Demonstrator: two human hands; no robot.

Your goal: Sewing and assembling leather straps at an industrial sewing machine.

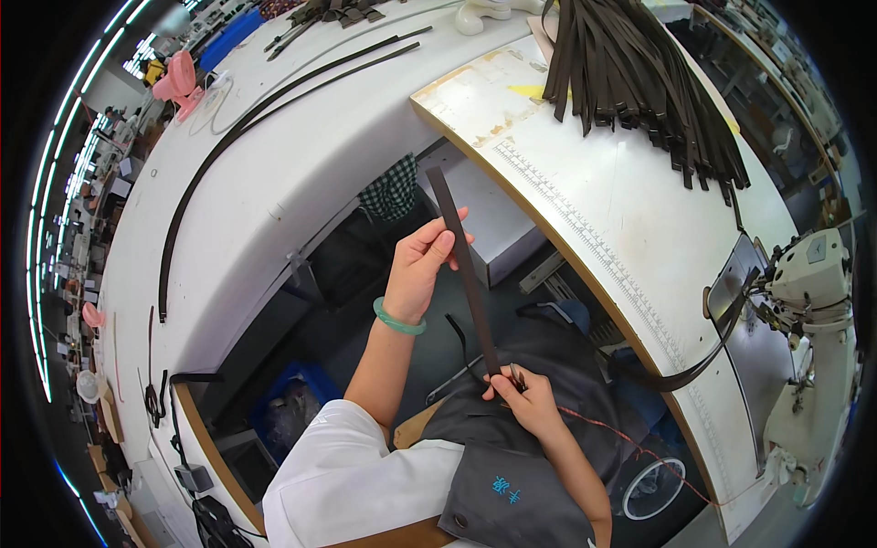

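Both my hands hold a flat dark brown strap (pixel 470 288) stretched between them above my lap. My left hand (pixel 422 265), with a green bangle at the wrist, pinches it near its upper end, which sticks up past the fingers. Lower down, my right hand (pixel 528 402) is closed on the strap's bottom end. A small dark piece (pixel 516 375) shows among the right fingers; its kind I cannot make out. From beside that hand a thin red cord (pixel 630 442) runs right toward the sewing machine (pixel 808 274).
A thick bundle of dark straps (pixel 639 91) lies on the white worktable (pixel 585 164), with a printed ruler along its edge. One strap (pixel 681 379) loops from the machine over that edge. Long dark strips (pixel 215 160) lie on the left table. A blue bin (pixel 292 402) stands below.
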